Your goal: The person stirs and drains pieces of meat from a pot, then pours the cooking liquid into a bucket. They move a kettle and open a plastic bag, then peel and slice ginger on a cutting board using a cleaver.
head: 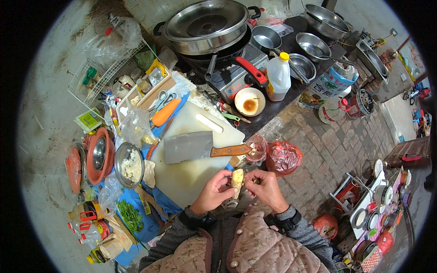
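Observation:
My left hand grips a knobby piece of ginger root, upright, with pale yellow flesh bared at its top and brownish skin lower down. My right hand has its fingers bent in close at the ginger's right side; whether they pinch something small is hidden. Just beyond both hands lies a white plastic cutting board. Across it rests a cleaver with a broad steel blade and a wooden handle, the handle pointing right.
Left of the board are a metal bowl of white minced food and leafy greens. An orange-handled knife lies behind. A red plastic bag hangs at right. A stove, a bowl and a white jug stand farther back.

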A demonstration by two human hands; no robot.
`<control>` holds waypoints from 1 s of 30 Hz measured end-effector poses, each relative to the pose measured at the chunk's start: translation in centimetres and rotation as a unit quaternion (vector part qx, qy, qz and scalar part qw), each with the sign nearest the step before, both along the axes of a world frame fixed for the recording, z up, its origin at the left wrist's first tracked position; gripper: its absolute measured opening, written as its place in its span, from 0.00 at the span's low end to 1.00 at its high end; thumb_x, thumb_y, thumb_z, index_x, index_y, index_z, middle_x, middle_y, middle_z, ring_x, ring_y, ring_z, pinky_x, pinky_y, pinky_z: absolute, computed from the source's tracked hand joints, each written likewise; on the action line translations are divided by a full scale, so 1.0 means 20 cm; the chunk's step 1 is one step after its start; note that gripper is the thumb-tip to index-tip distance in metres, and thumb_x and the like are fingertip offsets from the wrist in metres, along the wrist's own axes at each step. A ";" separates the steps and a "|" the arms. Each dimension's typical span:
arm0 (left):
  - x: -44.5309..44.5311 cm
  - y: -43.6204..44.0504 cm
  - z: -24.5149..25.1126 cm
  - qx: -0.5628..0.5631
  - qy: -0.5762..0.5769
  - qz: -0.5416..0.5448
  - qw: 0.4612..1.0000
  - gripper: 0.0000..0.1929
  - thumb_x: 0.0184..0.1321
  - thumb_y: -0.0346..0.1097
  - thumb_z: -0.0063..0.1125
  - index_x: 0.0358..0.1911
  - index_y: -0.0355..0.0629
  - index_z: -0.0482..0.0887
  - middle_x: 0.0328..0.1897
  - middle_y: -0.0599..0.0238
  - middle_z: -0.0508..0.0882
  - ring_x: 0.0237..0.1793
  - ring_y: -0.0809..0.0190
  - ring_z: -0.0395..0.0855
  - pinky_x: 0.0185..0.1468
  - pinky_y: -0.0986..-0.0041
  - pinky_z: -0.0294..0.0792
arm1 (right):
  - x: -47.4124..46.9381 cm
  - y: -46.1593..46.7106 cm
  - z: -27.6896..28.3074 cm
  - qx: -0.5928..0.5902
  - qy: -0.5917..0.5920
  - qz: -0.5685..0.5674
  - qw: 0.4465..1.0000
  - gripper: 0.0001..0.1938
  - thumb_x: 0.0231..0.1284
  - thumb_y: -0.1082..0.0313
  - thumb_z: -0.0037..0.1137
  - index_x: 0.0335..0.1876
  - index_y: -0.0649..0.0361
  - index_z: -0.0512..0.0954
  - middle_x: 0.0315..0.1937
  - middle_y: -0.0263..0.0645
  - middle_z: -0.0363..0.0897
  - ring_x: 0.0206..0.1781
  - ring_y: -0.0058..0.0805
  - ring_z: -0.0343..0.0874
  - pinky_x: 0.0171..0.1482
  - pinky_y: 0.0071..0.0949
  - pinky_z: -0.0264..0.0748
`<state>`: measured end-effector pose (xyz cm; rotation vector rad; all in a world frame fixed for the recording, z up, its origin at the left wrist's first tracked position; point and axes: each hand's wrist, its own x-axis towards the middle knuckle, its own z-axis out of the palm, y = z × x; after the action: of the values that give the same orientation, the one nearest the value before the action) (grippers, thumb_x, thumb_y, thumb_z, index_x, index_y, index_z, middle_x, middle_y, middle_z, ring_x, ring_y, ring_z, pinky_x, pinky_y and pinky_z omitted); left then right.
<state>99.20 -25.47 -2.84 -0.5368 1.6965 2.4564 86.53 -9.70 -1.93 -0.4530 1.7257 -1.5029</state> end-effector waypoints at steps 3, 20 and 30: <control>0.00 0.00 0.00 -0.007 -0.002 -0.002 1.000 0.23 0.61 0.20 0.56 0.60 0.37 0.67 0.56 0.61 0.77 0.56 0.66 0.76 0.61 0.71 0.67 | 0.01 0.00 -0.03 0.010 0.049 -0.003 0.999 0.05 0.57 0.74 0.59 0.30 0.68 0.78 0.19 0.31 0.77 0.21 0.12 0.73 0.23 0.18 0.69; 0.01 0.00 0.00 -0.063 0.017 -0.011 0.998 0.22 0.64 0.22 0.51 0.62 0.31 0.68 0.54 0.61 0.78 0.53 0.69 0.77 0.57 0.76 0.71 | -0.02 -0.03 -0.04 -0.015 0.126 -0.039 0.991 0.06 0.53 0.73 0.61 0.30 0.69 0.77 0.21 0.33 0.75 0.23 0.13 0.69 0.27 0.20 0.69; 0.03 0.01 -0.02 -0.060 0.010 -0.021 0.998 0.24 0.64 0.24 0.54 0.64 0.30 0.67 0.57 0.62 0.76 0.54 0.70 0.75 0.57 0.75 0.70 | -0.02 -0.01 -0.09 -0.011 0.149 -0.017 0.989 0.06 0.50 0.75 0.61 0.28 0.68 0.76 0.19 0.33 0.74 0.24 0.12 0.68 0.26 0.21 0.68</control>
<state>99.84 -25.35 -3.27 -0.4853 1.8533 2.3505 86.08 -9.87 -3.72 -0.6913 1.9542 -1.5397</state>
